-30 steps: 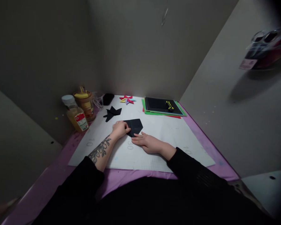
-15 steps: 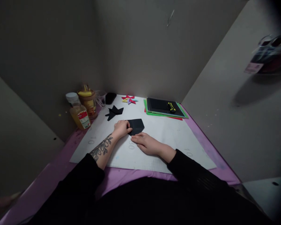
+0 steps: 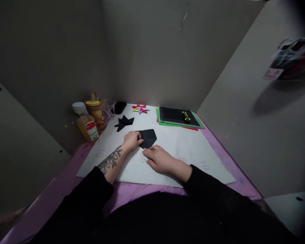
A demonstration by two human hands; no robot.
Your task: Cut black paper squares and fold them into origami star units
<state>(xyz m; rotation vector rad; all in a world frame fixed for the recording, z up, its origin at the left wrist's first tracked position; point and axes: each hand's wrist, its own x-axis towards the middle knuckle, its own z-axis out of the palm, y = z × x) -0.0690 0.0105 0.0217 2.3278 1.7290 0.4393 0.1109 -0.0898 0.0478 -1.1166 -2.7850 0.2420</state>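
A folded piece of black paper [image 3: 149, 137] with angled corners lies flat on the white board. At its left edge, my left hand [image 3: 132, 139] has its fingers curled and its thumb on the paper, gripping it. Close to the paper's lower corner, my right hand [image 3: 159, 157] rests with its fingers stretched out flat; whether the fingertips touch the paper I cannot tell. Behind my left hand lies a pointed black folded-paper shape [image 3: 124, 122]. Farther back sits a multicoloured paper star [image 3: 140, 108].
The white board [image 3: 205, 145] with pencilled numbers lies on a pink cloth [image 3: 147, 188]. Back right is a stack of coloured paper [image 3: 171, 115] with a black-and-yellow tool [image 3: 186, 117] on it. A juice bottle [image 3: 86, 123], a brown-yellow container [image 3: 96, 110], a clear cup [image 3: 109, 107] and a dark phone-like object [image 3: 120, 107] stand left.
My right hand has drawn slightly down and away from the paper's lower edge, and that corner looks flatter. My left hand stays in place on the paper.
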